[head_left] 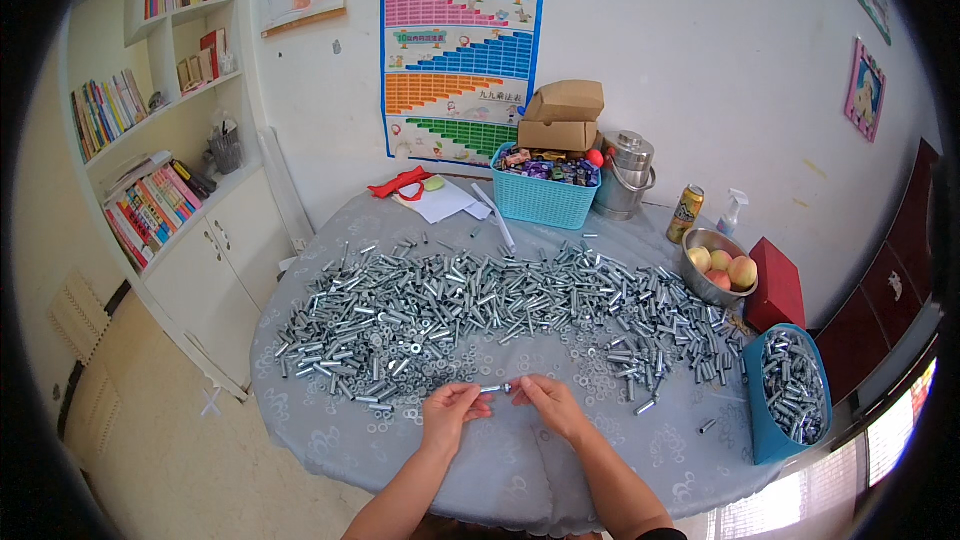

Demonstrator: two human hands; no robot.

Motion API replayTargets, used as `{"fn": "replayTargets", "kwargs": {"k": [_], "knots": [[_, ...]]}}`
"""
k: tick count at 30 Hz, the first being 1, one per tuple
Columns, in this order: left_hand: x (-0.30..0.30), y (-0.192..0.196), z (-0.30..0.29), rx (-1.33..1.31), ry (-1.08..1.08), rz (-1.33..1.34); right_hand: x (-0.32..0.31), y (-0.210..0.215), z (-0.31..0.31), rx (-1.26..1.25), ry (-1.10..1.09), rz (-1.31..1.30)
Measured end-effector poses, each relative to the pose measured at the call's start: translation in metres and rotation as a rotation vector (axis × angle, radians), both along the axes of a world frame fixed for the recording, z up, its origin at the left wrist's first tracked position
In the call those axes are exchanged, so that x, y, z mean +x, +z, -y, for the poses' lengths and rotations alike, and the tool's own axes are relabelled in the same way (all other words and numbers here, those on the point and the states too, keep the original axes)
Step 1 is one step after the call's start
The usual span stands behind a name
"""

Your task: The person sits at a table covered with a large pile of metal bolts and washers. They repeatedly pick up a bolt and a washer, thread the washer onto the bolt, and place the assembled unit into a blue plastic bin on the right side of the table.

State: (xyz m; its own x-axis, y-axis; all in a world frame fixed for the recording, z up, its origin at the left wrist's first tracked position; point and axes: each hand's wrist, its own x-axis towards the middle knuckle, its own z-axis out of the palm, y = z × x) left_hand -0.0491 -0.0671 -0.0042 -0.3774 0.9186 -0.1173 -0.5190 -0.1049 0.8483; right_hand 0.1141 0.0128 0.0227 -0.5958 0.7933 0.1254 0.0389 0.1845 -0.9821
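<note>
A short silver metal bolt (pixel 492 389) lies level between my two hands, just above the near part of the table. My left hand (pixel 452 413) pinches its left end between thumb and fingers. At the other end, the fingers of my right hand (pixel 546 403) close on a darker nut or washer (pixel 508 388); which of these it is, I cannot tell. Beyond my hands spreads a wide heap of silver metal sleeves and bolts (pixel 500 290). Loose flat washers (pixel 412 348) lie along its near side, with more thin rings (pixel 592 372) right of centre.
At right stands a blue bin (pixel 757 418) full of metal sleeves. Behind it are a red box (pixel 778 280), a steel bowl (pixel 712 288) of peaches, a can (pixel 686 213) and a spray bottle (pixel 733 212). A turquoise basket (pixel 545 202) and steel pot (pixel 622 180) stand at the back.
</note>
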Motion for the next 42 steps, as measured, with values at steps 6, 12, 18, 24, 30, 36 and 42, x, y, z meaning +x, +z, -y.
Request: {"fn": "replayTargets", "kwargs": {"k": [6,12,18,24,30,36,42], "knots": [[0.001,0.001,0.0,-0.005,0.007,-0.004,0.001,-0.003,-0.002,-0.063,-0.015,-0.011],[0.006,0.002,-0.001,0.009,-0.022,-0.071,0.002,-0.009,-0.004,0.017,-0.081,-0.023],[0.012,0.003,0.0,0.033,-0.067,-0.209,0.003,-0.006,-0.002,0.177,-0.054,0.103],[0.009,0.005,0.001,0.04,-0.03,-0.21,0.046,-0.01,-0.048,0.448,-0.718,0.097],[0.007,-0.006,0.002,0.024,-0.025,-0.333,0.083,-0.026,-0.077,0.449,-1.053,0.099],[0.007,0.0,0.006,0.039,0.023,-0.563,0.073,-0.01,-0.063,0.557,-1.013,0.215],[-0.046,0.034,0.03,-0.074,0.312,-1.23,0.058,-0.018,-0.054,0.616,-0.799,0.277]]}}
